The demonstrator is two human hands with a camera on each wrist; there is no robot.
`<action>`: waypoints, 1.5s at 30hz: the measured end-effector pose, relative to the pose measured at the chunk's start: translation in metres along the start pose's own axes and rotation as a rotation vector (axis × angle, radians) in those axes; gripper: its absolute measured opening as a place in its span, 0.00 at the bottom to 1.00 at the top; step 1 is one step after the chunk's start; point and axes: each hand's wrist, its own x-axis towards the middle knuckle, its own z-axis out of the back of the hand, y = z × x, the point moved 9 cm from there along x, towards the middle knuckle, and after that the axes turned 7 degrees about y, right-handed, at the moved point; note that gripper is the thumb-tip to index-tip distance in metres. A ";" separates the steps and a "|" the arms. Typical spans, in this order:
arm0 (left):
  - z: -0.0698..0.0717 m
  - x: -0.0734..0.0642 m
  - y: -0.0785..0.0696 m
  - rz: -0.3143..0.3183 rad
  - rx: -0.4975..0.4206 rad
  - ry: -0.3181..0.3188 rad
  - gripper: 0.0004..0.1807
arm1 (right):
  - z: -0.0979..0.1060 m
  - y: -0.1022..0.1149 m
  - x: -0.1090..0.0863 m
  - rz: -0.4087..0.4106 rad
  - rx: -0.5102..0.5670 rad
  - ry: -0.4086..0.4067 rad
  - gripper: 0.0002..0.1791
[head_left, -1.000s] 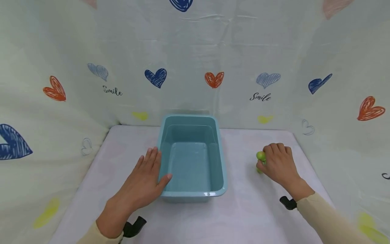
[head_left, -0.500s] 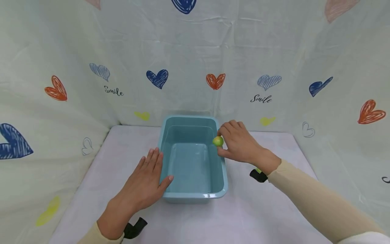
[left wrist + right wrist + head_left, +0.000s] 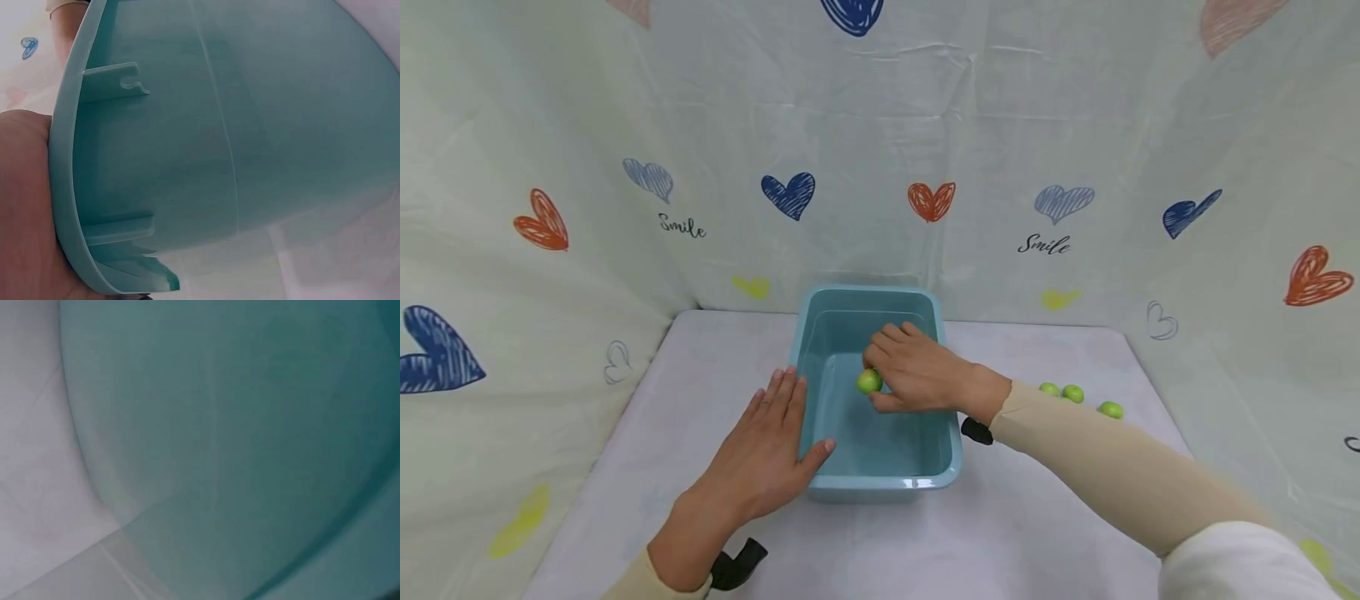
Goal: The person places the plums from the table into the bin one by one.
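Observation:
A light-blue plastic basin [image 3: 880,482] stands in the middle of the table. My left hand [image 3: 760,450] rests with straight fingers along the basin's left rim, its thumb lying over the front left corner. The left wrist view has part of this hand [image 3: 25,206] beside the rim and the basin's outer wall [image 3: 187,144]. Inside the basin, above its floor, my right hand [image 3: 917,371] pinches a small round green fruit [image 3: 869,382] between thumb and fingers. Only the basin's wall [image 3: 219,425] and some tablecloth fill the right wrist view; the hand is hidden there.
Several more green fruits lie on the table to the right, among them one fruit [image 3: 1072,393] and another fruit [image 3: 1111,410], partly behind the right forearm [image 3: 1097,454]. A white tablecloth [image 3: 1015,533] covers the table. Behind it hangs a heart-printed curtain [image 3: 850,108].
My right hand has carried the green fruit leftward from the table, over the basin's right rim and into the basin. My left hand has stayed at the left rim.

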 end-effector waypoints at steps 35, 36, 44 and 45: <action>0.000 0.001 -0.002 -0.018 0.005 -0.007 0.51 | -0.046 0.000 0.013 -0.070 -0.029 0.094 0.17; 0.000 0.000 -0.002 -0.018 0.003 -0.005 0.51 | -0.046 0.000 0.013 -0.070 -0.032 0.092 0.17; 0.000 0.000 -0.002 -0.006 -0.017 0.004 0.52 | -0.045 0.000 0.013 -0.073 -0.056 0.077 0.17; 0.000 0.000 -0.002 -0.005 -0.017 0.005 0.52 | -0.045 0.000 0.013 -0.074 -0.057 0.077 0.17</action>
